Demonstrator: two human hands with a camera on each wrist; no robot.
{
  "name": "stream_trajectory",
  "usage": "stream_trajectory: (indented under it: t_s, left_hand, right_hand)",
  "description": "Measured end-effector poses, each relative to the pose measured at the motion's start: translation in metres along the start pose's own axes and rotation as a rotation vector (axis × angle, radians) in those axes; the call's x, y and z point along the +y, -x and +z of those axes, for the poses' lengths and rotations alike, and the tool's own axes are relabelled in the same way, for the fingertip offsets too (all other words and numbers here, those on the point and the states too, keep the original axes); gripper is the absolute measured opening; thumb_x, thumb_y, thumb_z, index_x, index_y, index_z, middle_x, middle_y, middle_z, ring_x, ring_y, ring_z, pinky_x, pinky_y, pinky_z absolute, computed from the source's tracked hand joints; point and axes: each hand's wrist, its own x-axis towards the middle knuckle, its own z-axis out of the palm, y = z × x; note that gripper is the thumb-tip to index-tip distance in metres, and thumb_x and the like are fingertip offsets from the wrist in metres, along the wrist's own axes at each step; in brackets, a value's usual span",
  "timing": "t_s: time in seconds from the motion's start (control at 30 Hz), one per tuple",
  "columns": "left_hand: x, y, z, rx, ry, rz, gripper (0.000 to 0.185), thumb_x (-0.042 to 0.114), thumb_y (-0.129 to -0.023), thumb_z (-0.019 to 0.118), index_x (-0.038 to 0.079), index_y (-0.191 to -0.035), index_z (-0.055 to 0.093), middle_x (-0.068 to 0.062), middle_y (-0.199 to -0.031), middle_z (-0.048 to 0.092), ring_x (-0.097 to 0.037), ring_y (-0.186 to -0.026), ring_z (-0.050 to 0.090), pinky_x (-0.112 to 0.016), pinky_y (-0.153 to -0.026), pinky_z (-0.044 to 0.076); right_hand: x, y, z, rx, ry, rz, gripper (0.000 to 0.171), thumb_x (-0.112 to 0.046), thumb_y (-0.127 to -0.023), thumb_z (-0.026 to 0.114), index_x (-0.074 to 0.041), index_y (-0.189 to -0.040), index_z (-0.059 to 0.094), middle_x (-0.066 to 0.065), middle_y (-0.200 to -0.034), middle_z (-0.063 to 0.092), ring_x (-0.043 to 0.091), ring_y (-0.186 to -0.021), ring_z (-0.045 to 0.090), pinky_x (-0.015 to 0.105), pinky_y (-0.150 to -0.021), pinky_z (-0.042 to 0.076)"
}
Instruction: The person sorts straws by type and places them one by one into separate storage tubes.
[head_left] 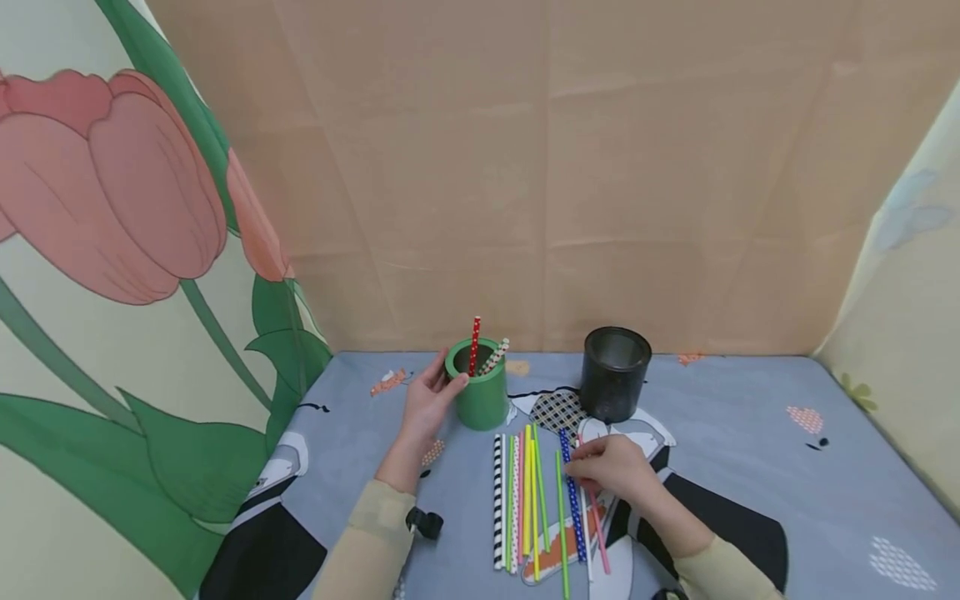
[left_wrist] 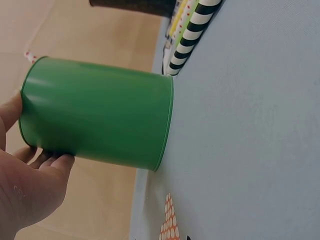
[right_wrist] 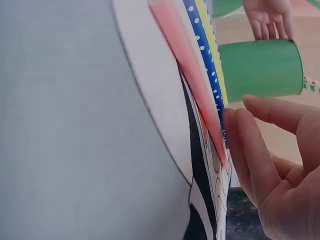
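Note:
My left hand holds the green cup at its upper left side, thumb at the rim and fingers around the wall. The cup stands upright. A red straw with white dots and a white patterned straw lean in it. My right hand is over the far part of the loose straws. Its fingertips are right at the blue dotted straw, thumb and fingers apart in the right wrist view. A pink straw and a bright green straw lie close by.
Several straws lie side by side in front of the green cup, with a black-and-white striped straw at the left end. A black cup stands at the back right. Behind the patterned tablecloth hangs a tan backdrop.

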Motion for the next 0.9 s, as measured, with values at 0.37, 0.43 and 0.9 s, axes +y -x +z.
stream_trajectory:
  t_s: [0.37, 0.43, 0.9]
  left_hand:
    - [0.003, 0.000, 0.000, 0.003, -0.017, -0.006, 0.074, 0.011, -0.100, 0.078, 0.008, -0.164, 0.040, -0.010, -0.172, 0.034, -0.033, -0.157, 0.033, -0.037, -0.122, 0.039]
    - [0.002, -0.001, -0.001, 0.007, -0.020, -0.006, 0.074, 0.011, -0.100, 0.078, 0.009, -0.164, 0.041, -0.009, -0.171, 0.035, -0.033, -0.157, 0.034, -0.037, -0.122, 0.040]
    - [0.003, 0.000, -0.001, -0.006, -0.022, 0.001, 0.077, 0.013, -0.099, 0.079, 0.005, -0.165, 0.039, -0.012, -0.172, 0.034, -0.034, -0.157, 0.033, -0.038, -0.122, 0.039]
  right_hand:
    - [-0.008, 0.002, 0.007, 0.016, 0.143, -0.070, 0.034, -0.027, -0.078, 0.095, -0.004, -0.100, 0.083, -0.001, -0.075, 0.072, 0.014, -0.066, 0.066, 0.030, -0.059, 0.057]
    - [-0.009, 0.002, 0.009, 0.015, 0.148, -0.083, 0.034, -0.025, -0.076, 0.096, -0.004, -0.098, 0.082, -0.001, -0.073, 0.071, 0.014, -0.064, 0.065, 0.029, -0.058, 0.056]
    - [-0.009, 0.002, 0.012, 0.017, 0.158, -0.110, 0.034, -0.024, -0.072, 0.099, -0.005, -0.094, 0.080, -0.002, -0.073, 0.070, 0.012, -0.062, 0.066, 0.029, -0.055, 0.057]
